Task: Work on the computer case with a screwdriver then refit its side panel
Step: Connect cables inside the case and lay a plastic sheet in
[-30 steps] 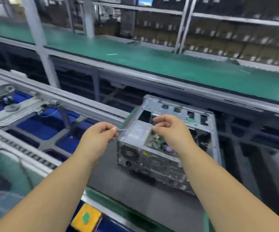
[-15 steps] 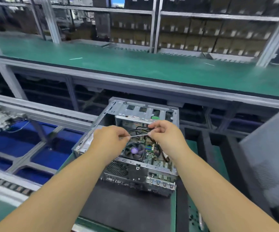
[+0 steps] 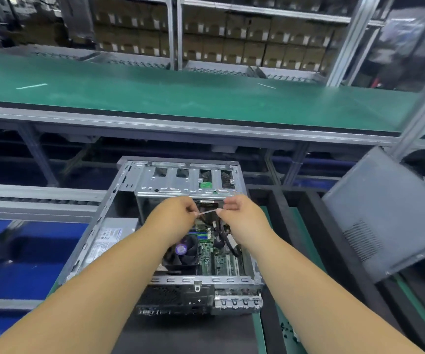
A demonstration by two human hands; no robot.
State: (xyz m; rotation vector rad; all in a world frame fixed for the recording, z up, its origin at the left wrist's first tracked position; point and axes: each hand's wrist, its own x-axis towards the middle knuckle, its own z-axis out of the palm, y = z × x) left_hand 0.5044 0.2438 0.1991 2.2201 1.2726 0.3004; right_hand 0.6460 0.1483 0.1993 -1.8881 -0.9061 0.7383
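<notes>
Head view: left hand (image 3: 174,217) and right hand (image 3: 239,215) each pinch one end of a thin pale strip (image 3: 207,212) (identity unclear) above the open computer case (image 3: 180,186), side panel (image 3: 390,213) leaning well right.

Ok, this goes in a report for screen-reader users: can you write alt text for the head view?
Two hands, left hand and right hand, pinch the ends of a thin pale strip above an open computer case showing its motherboard and fan. A grey side panel leans at right.
</notes>
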